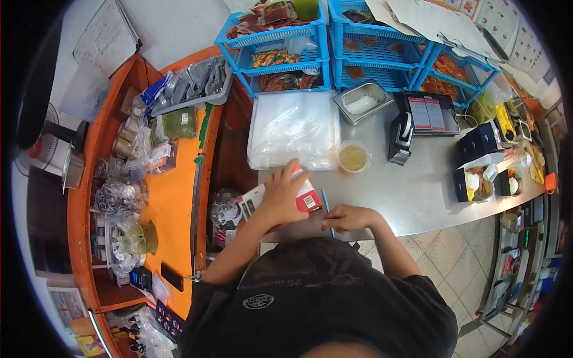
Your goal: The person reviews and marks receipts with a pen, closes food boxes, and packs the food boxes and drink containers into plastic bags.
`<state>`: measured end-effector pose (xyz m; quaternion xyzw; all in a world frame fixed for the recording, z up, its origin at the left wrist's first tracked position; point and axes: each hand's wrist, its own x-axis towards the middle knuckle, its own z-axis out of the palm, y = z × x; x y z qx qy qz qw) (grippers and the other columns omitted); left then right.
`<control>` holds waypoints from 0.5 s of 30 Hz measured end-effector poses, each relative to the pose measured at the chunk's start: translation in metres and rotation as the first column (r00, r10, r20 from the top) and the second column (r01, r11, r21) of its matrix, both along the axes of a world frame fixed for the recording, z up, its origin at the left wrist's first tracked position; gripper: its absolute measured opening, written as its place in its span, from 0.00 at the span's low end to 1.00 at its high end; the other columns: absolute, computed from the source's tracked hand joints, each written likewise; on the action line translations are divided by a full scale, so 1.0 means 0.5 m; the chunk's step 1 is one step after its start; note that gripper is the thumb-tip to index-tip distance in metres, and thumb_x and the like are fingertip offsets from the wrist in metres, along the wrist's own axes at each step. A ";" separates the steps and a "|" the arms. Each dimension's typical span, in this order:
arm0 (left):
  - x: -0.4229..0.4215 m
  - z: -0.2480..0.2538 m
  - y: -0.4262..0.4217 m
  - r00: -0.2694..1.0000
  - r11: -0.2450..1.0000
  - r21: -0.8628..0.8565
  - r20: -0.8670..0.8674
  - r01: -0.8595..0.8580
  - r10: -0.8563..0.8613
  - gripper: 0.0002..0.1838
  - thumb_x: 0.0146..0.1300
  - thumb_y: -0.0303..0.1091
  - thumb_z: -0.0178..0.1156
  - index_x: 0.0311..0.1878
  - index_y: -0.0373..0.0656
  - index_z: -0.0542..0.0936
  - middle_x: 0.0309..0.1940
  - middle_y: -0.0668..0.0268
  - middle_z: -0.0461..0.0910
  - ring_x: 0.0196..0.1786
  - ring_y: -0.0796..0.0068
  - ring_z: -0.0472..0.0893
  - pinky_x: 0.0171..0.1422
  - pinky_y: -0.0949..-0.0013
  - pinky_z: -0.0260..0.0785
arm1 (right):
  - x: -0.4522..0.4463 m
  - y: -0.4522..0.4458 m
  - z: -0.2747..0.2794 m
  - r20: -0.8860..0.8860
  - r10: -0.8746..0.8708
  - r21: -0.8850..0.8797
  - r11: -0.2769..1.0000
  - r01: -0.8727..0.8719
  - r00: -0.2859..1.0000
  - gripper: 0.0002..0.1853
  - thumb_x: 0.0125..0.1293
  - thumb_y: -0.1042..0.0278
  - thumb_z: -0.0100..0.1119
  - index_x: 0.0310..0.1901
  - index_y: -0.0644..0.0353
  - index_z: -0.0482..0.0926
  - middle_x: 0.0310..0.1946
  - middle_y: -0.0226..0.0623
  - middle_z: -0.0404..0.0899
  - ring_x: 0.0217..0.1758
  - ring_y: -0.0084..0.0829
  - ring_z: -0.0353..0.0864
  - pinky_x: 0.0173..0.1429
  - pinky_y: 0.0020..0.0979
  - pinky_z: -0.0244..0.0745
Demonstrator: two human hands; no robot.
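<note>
My left hand [279,196] grips a red and white cardboard box [308,200] from above at the near edge of the steel counter, its fingers spread over the top. Part of the box is hidden under the palm. To its right, my right hand [351,218] is closed around a thin light-blue pen-like stick [324,199], which points away from me. Beyond the hands lie a stack of clear plastic bags [292,128] and a round clear tub [353,157] with yellowish contents.
Blue baskets [271,39] with packets line the back. A metal pan [363,101], a black tape dispenser [401,138] and filled takeaway boxes [476,184] stand on the steel counter [412,197]. On the left, an orange shelf [173,206] holds a phone [172,277] and a cutlery tray [194,89].
</note>
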<state>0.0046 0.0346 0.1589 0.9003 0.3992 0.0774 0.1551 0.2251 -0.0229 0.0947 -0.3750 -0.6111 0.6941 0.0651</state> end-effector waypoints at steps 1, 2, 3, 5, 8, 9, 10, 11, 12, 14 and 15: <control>0.003 -0.050 -0.007 1.000 1.000 0.027 -0.023 -0.016 0.016 0.51 0.31 0.47 0.74 0.66 0.50 0.68 0.69 0.49 0.54 0.66 0.48 0.60 0.68 0.49 0.49 | 0.025 -0.002 0.011 0.044 -0.050 0.049 0.998 0.048 0.998 0.16 0.70 0.57 0.52 0.41 0.63 0.81 0.18 0.27 0.71 0.21 0.20 0.68 0.29 0.27 0.66; 0.005 -0.075 -0.015 0.998 0.998 0.054 -0.045 -0.030 0.033 0.52 0.31 0.48 0.74 0.67 0.50 0.67 0.70 0.49 0.54 0.66 0.49 0.60 0.68 0.49 0.49 | 0.049 -0.001 0.023 0.087 -0.103 0.101 0.990 0.094 0.991 0.16 0.70 0.56 0.52 0.39 0.63 0.81 0.18 0.27 0.71 0.20 0.19 0.68 0.29 0.27 0.66; 0.008 -0.065 -0.019 0.999 0.998 0.041 -0.023 -0.042 0.043 0.55 0.32 0.53 0.75 0.69 0.48 0.64 0.71 0.48 0.51 0.68 0.46 0.58 0.68 0.45 0.48 | 0.066 0.005 0.035 0.127 -0.162 0.160 0.977 0.141 0.979 0.16 0.69 0.56 0.53 0.38 0.62 0.82 0.17 0.26 0.72 0.20 0.19 0.69 0.29 0.27 0.67; -0.003 -0.035 -0.020 0.978 0.995 -0.005 0.183 -0.104 0.103 0.52 0.39 0.54 0.73 0.69 0.45 0.63 0.71 0.46 0.51 0.69 0.44 0.57 0.69 0.44 0.47 | 0.086 0.011 0.058 0.055 -0.400 0.266 0.889 0.373 0.915 0.16 0.68 0.57 0.55 0.35 0.63 0.82 0.18 0.27 0.73 0.20 0.19 0.69 0.29 0.26 0.66; -0.081 -0.023 0.012 0.882 0.950 -0.028 0.363 -0.311 0.300 0.44 0.51 0.53 0.68 0.68 0.42 0.63 0.71 0.45 0.54 0.71 0.42 0.56 0.71 0.45 0.46 | 0.065 0.078 0.076 -0.094 -0.623 0.474 0.658 0.585 0.776 0.15 0.66 0.60 0.58 0.30 0.65 0.81 0.18 0.29 0.73 0.21 0.19 0.69 0.28 0.27 0.64; -0.108 -0.025 0.020 0.831 0.914 -0.031 0.405 -0.404 0.381 0.41 0.55 0.52 0.66 0.68 0.41 0.63 0.70 0.44 0.55 0.71 0.42 0.56 0.72 0.45 0.46 | 0.049 0.104 0.081 -0.156 -0.661 0.542 0.563 0.623 0.734 0.15 0.66 0.61 0.59 0.29 0.66 0.81 0.18 0.30 0.74 0.21 0.20 0.69 0.28 0.27 0.64; -0.129 -0.028 0.020 0.799 0.893 -0.043 0.428 -0.449 0.423 0.39 0.57 0.50 0.65 0.67 0.41 0.64 0.69 0.44 0.57 0.71 0.43 0.57 0.72 0.47 0.47 | 0.030 0.128 0.085 -0.167 -0.668 0.563 0.540 0.626 0.725 0.15 0.65 0.61 0.59 0.28 0.66 0.81 0.18 0.31 0.74 0.21 0.21 0.69 0.28 0.27 0.63; -0.159 -0.033 0.016 0.757 0.861 -0.055 0.451 -0.506 0.473 0.37 0.59 0.48 0.63 0.67 0.41 0.64 0.69 0.44 0.58 0.71 0.44 0.58 0.72 0.48 0.47 | 0.004 0.153 0.090 -0.180 -0.662 0.582 0.524 0.622 0.727 0.15 0.65 0.62 0.59 0.27 0.66 0.80 0.18 0.32 0.74 0.22 0.22 0.70 0.28 0.28 0.63; -0.196 -0.039 0.009 0.701 0.816 -0.064 0.475 -0.575 0.531 0.35 0.60 0.47 0.62 0.67 0.41 0.64 0.68 0.44 0.59 0.70 0.45 0.58 0.72 0.49 0.48 | -0.030 0.186 0.096 -0.197 -0.642 0.602 0.517 0.608 0.741 0.14 0.64 0.62 0.60 0.27 0.66 0.80 0.18 0.33 0.75 0.22 0.22 0.70 0.28 0.28 0.63; -0.245 -0.089 -0.017 0.601 0.719 -0.081 0.490 -0.690 0.632 0.38 0.61 0.51 0.60 0.66 0.33 0.62 0.67 0.42 0.60 0.70 0.45 0.59 0.73 0.51 0.50 | -0.086 0.219 0.119 -0.131 -0.530 0.737 0.513 0.440 0.837 0.12 0.64 0.61 0.59 0.33 0.63 0.82 0.29 0.38 0.80 0.31 0.29 0.76 0.33 0.28 0.69; -0.258 -0.107 -0.043 0.485 0.648 -0.272 0.478 -0.711 0.732 0.42 0.61 0.54 0.59 0.67 0.31 0.60 0.68 0.42 0.59 0.71 0.46 0.58 0.74 0.53 0.48 | -0.114 0.227 0.115 -0.125 -0.514 0.738 0.523 0.425 0.849 0.12 0.64 0.60 0.59 0.35 0.62 0.82 0.33 0.39 0.81 0.35 0.31 0.78 0.35 0.27 0.71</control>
